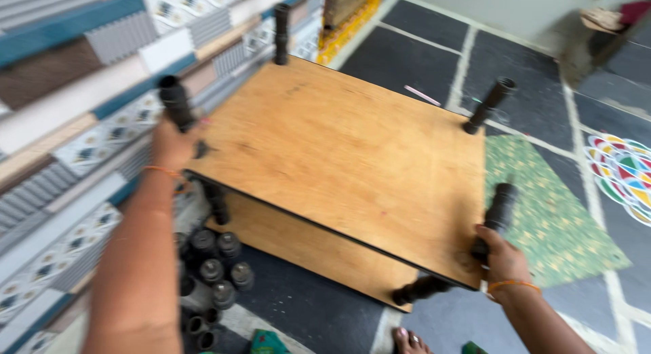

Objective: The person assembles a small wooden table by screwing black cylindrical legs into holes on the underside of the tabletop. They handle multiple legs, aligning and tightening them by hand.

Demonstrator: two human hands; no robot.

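1. Your left forearm fills the near edge of the frame, and your left hand is wrapped around a black post at the near-left corner of the wooden shelf unit.
2. Your right hand is clenched on another black post at the near-right corner, fingers curled round it.
3. You hold the unit tilted above the dark tiled floor, its upper board facing you, a lower board showing beneath, and two more black posts standing at the far corners.
4. Loose black connectors lie heaped on the floor under your left arm; your bare toes sit just below the unit's near edge.
5. Risk, as judged here: the posts look like push-fit pieces, so carrying the weight by them could pull one free and drop a corner toward your toes or the heap.
6. Beside the patterned wall, a swing to the left could knock the far post against it.
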